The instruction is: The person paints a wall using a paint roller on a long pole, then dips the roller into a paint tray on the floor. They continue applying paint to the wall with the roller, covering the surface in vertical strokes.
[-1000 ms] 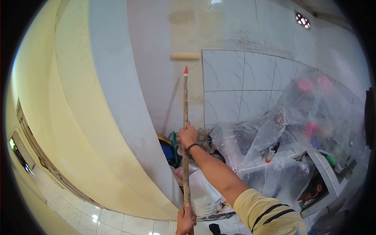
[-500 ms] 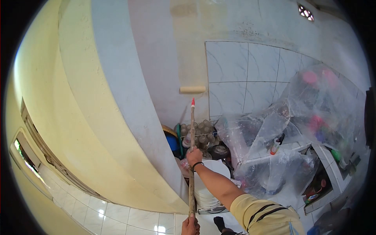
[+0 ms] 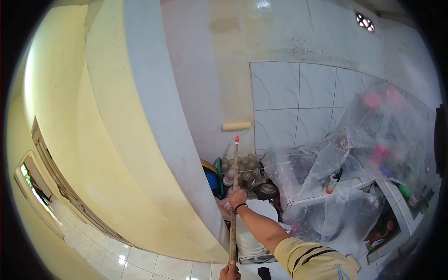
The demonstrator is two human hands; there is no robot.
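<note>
A paint roller with a pale yellow sleeve [image 3: 236, 126] rests against the wall just left of the white tiles. Its red handle end [image 3: 237, 138] joins a long wooden pole [image 3: 233, 228]. My right hand [image 3: 237, 198], with a dark band at the wrist, is wrapped around the middle of the pole. Lower down, at the bottom edge of the view, my left hand [image 3: 230, 270] grips the same pole; part of it is cut off. A pale yellow painted strip [image 3: 233, 88] runs up the wall above the roller.
White buckets [image 3: 252, 238] stand under my right forearm. Glass jars [image 3: 249, 163] and a dark pot [image 3: 266, 191] crowd the wall's foot. Clear plastic sheeting [image 3: 317, 163] drapes the tiled counter at right, with an orange-labelled bottle [image 3: 332, 182] on it. A curved yellow wall [image 3: 112, 140] bounds the left.
The roller has moved a short way down the wall beside the tiles, and the pole with both hands has come down with it. My view has shifted slightly too.
</note>
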